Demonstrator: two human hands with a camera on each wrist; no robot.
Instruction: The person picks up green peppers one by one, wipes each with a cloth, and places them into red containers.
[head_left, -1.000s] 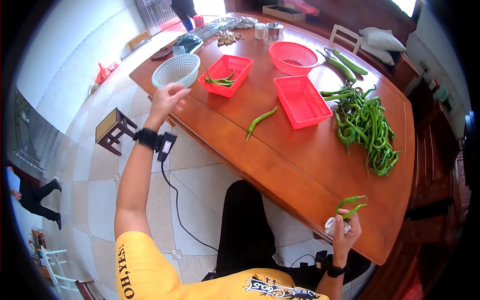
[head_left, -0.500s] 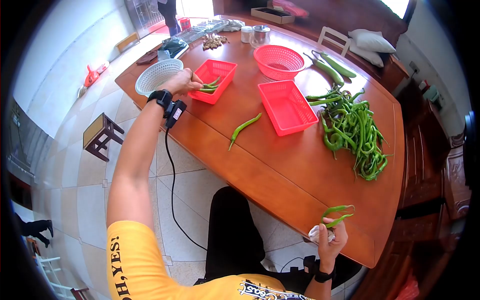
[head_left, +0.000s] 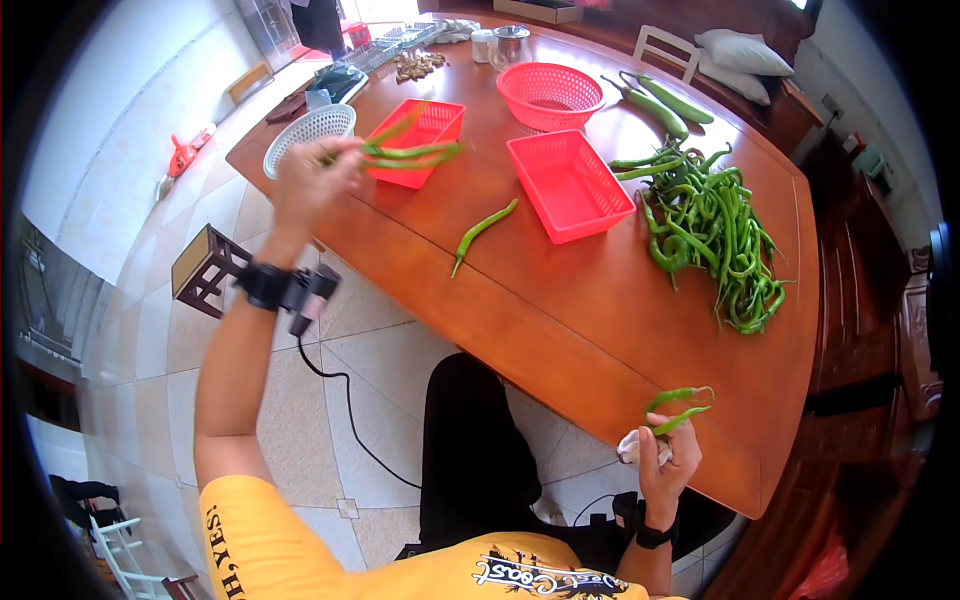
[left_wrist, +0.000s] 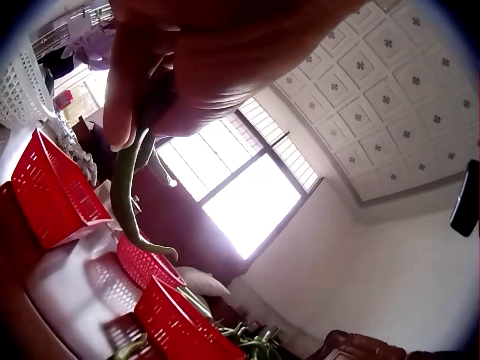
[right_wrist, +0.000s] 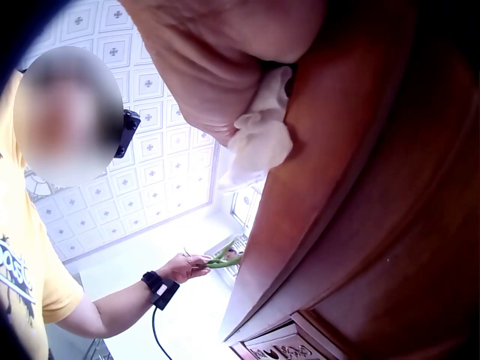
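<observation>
In the head view my left hand [head_left: 312,185] pinches several long green chili peppers [head_left: 415,153] by one end. They stretch out over the left red basket [head_left: 405,180], blurred by motion. The left wrist view shows one curved pepper [left_wrist: 124,199] hanging below the fingertips. At the near right table edge, my right hand [head_left: 672,465] grips two green chili peppers [head_left: 678,417] and a crumpled white tissue or cloth [head_left: 630,446]. One loose chili pepper [head_left: 482,235] lies on the table between the hands.
A second red basket [head_left: 575,190] stands mid-table, with a round red basket [head_left: 550,100] behind it. On the right lie a tangled pile of chili peppers [head_left: 715,230] and long green vegetables [head_left: 655,110]. A white round basket [head_left: 310,130] stands beyond my left hand.
My left hand was empty near the white basket, then reached into the left red basket. It has come back out, pulling chili peppers with it. The right hand keeps its hold.
</observation>
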